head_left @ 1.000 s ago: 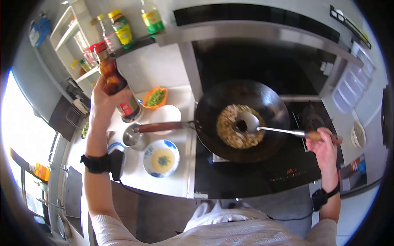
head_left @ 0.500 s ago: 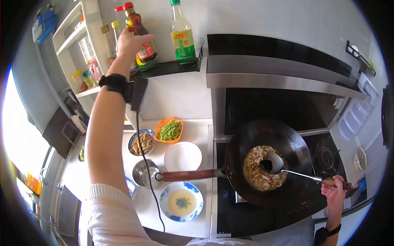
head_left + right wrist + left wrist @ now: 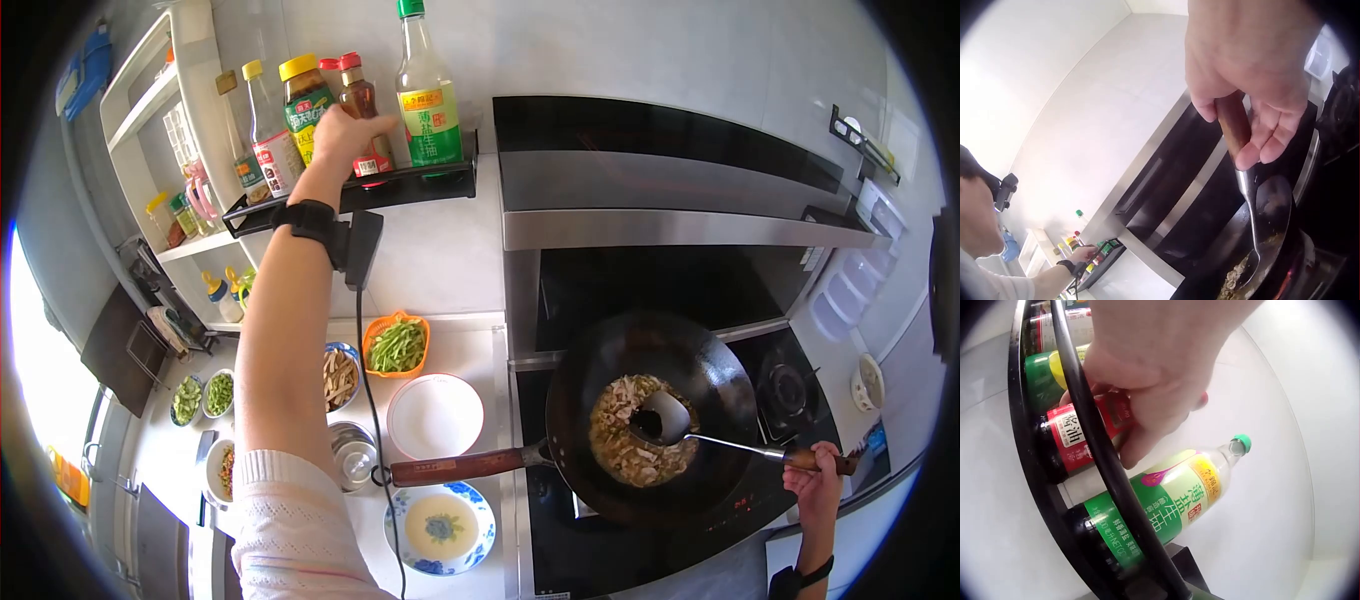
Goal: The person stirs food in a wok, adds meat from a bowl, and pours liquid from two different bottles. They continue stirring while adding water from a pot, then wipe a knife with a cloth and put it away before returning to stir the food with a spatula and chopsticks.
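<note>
From where I stand, the person's left hand (image 3: pixel 345 140) is up at the black wall rack (image 3: pixel 430 185), its fingers curled round a red-capped soy sauce bottle (image 3: pixel 1072 437). That bottle stands in the rack behind the rail, between a yellow-capped jar (image 3: pixel 303 95) and a tall green-capped sauce bottle (image 3: pixel 430 120). Down at the stove, the right hand (image 3: pixel 822 478) grips the wooden handle of a steel ladle (image 3: pixel 674 412), whose bowl sits in the wok (image 3: pixel 722 385) among chopped, pale-brown food (image 3: pixel 640 465). The ladle's hollow looks dark; sauce or shadow, I can't tell.

I'd judge the step in hand to be parking the soy sauce while the ladle waits. The next move would seem to call for loosening the left fingers gently, so neither neighbour gets knocked, with the right hand holding the ladle steady.
</note>
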Motion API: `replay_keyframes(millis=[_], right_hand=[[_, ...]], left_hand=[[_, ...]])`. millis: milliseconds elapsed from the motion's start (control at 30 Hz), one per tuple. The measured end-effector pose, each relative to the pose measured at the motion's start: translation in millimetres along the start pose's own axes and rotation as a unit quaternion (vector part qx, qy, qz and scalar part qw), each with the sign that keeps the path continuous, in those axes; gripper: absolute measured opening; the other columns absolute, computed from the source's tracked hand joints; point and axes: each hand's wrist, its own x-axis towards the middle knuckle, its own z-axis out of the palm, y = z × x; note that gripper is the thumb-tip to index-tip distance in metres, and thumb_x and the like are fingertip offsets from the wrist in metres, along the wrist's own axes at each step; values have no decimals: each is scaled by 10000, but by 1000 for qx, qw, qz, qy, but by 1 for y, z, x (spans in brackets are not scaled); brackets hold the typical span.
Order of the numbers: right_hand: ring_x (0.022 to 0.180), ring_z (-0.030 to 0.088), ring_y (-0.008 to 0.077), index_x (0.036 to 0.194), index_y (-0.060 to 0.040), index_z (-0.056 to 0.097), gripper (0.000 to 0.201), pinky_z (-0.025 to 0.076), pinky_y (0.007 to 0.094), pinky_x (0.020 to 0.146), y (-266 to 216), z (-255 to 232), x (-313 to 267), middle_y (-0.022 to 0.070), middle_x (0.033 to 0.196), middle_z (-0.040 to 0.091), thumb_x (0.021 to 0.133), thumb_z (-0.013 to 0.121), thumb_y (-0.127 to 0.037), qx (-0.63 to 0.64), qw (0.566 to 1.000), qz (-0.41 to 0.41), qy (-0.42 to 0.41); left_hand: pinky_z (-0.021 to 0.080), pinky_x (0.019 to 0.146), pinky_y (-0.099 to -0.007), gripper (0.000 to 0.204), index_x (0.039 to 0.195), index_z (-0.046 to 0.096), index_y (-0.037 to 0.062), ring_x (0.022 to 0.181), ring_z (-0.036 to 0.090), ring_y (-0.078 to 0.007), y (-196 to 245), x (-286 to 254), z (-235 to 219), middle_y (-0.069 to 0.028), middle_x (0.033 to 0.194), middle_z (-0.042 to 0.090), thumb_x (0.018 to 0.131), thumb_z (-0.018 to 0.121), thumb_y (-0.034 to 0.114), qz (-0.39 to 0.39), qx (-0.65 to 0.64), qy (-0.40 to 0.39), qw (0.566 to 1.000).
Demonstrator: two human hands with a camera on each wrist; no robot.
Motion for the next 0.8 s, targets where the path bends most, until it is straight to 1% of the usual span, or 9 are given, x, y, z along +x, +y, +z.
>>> replay_keyframes(millis=[67,133,267,333,367,467,667,700,800], right_hand=[[528,622,229,968,-58,465,188,534,294,463,0,0,0,185,722,612,854,498,-203,2,1000,0,-4],[535,625,231,970,-56,466,190,537,296,468,-1,0,-1,189,727,614,852,503,-201,0,1000,0,-5],[550,632,236,977,-54,468,200,544,300,479,0,1,-2,198,743,617,848,515,-199,3,1000,8,-8],[554,634,238,980,-53,469,204,545,301,482,0,1,-3,199,746,617,847,519,-200,6,1000,6,-8],[552,633,239,978,-54,468,203,545,301,482,0,2,-3,198,744,617,848,518,-201,7,1000,5,-14],[544,630,226,972,-71,471,201,537,287,473,2,2,-3,183,737,617,853,520,-225,-3,1000,-5,-17],[547,627,207,962,-88,476,201,526,271,467,2,1,-1,157,737,620,852,529,-248,-27,999,-10,-17],[560,628,206,958,-87,478,201,522,274,469,2,0,-1,152,747,622,848,534,-246,-30,999,-11,-27],[623,637,236,982,-42,487,225,539,299,511,-2,3,-2,176,809,616,828,544,-197,-12,1000,3,-19]], left_hand=[[450,815,-355,681,1015,542,-61,905,591,-280,2,12,-6,-180,956,608,566,729,415,20,-36,27,999],[455,809,-347,662,1047,546,-24,907,592,-274,3,27,-11,-169,968,610,588,703,426,66,-36,135,988],[447,821,-341,660,1094,534,4,932,587,-271,14,38,-20,-154,986,614,595,694,406,40,-21,113,993],[456,802,-325,592,1138,531,43,901,600,-200,21,34,-17,-71,944,636,651,695,338,84,40,216,972],[442,838,-342,567,1167,527,120,944,587,-231,24,32,-17,-91,971,630,667,659,353,89,34,199,975],[428,862,-361,495,1176,520,191,967,570,-269,23,39,-17,-113,1013,613,711,600,344,143,125,183,965],[429,840,-395,349,1127,525,188,992,536,-319,28,25,-17,-137,1015,582,796,493,294,174,216,193,941],[444,819,-411,323,1100,526,198,974,546,-328,22,29,-17,-155,1000,586,805,475,317,224,233,211,923],[468,780,-449,329,1061,526,196,934,561,-357,11,55,-21,-185,989,586,835,413,407,206,344,167,901]])
